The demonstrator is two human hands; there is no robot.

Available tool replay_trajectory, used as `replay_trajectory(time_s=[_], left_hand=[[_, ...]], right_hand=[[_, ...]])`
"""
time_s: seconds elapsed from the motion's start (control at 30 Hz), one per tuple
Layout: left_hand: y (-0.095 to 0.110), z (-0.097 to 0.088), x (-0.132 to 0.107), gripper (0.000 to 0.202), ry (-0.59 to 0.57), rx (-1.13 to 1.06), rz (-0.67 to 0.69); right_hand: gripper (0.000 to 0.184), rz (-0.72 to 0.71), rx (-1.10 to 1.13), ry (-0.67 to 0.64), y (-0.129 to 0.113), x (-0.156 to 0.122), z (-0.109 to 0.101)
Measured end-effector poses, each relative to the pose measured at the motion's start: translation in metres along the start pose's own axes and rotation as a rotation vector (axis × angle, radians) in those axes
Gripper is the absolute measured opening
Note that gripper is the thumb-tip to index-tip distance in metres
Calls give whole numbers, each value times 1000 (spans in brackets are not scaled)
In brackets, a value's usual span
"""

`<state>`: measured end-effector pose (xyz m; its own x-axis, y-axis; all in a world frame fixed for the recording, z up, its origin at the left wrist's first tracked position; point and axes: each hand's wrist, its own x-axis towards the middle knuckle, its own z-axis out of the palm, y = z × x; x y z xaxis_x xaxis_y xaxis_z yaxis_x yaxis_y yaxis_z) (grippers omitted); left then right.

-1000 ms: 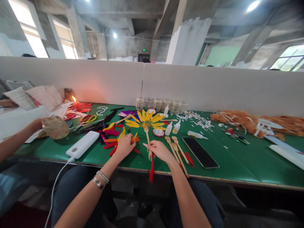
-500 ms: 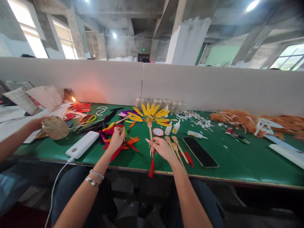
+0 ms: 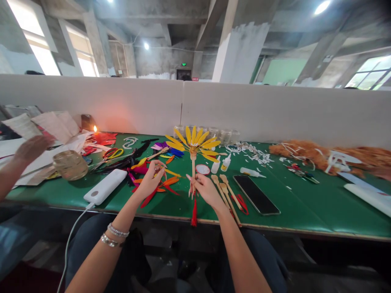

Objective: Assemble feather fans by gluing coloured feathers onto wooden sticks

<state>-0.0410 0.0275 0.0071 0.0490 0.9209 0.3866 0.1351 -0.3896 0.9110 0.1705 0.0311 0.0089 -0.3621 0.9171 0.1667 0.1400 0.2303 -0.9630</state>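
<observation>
My right hand (image 3: 208,191) is closed round the wooden handle of a feather fan (image 3: 193,162), held upright. Yellow feathers spread from the top of the fan, and a red tassel (image 3: 194,213) hangs below the grip. To the left, my left hand (image 3: 152,179) pinches a slim yellow feather (image 3: 173,173) that points toward the handle. Under and around that hand lie loose orange and red feathers (image 3: 166,187). Right of the fan are a round white lid with a red rim (image 3: 202,169), small glue bottles (image 3: 226,162) and several bare wooden handles (image 3: 227,191).
Another person's hand (image 3: 32,151) is at the far left, near a glass jar (image 3: 70,165). A lit candle (image 3: 95,132) burns at the back. A white power bank (image 3: 105,187), yellow-handled scissors (image 3: 113,153), a phone (image 3: 256,194) and brown fluffy material (image 3: 296,152) lie on the table.
My left hand has lifted from the loose feathers, and a yellow feather now shows in its fingers. The other person's hand has left the jar and moved left.
</observation>
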Motion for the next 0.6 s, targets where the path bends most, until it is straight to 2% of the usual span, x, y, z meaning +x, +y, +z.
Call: replay_trajectory(time_s=[0.13,0.23,0.43,0.6], left_hand=[[6,3,-2,21,-14,-96,35],[7,4,-2,23,-18,-123,24],[10,8,-4,22,-51,-100,8],[5,17,-3,30,-20,-285,-31]], right_hand=[[34,40,84,-14,1,3,6],[34,62,103,26,2,4,11],[37,0,160,100,5,7,19],[39,-24,177,147,4,8,20]])
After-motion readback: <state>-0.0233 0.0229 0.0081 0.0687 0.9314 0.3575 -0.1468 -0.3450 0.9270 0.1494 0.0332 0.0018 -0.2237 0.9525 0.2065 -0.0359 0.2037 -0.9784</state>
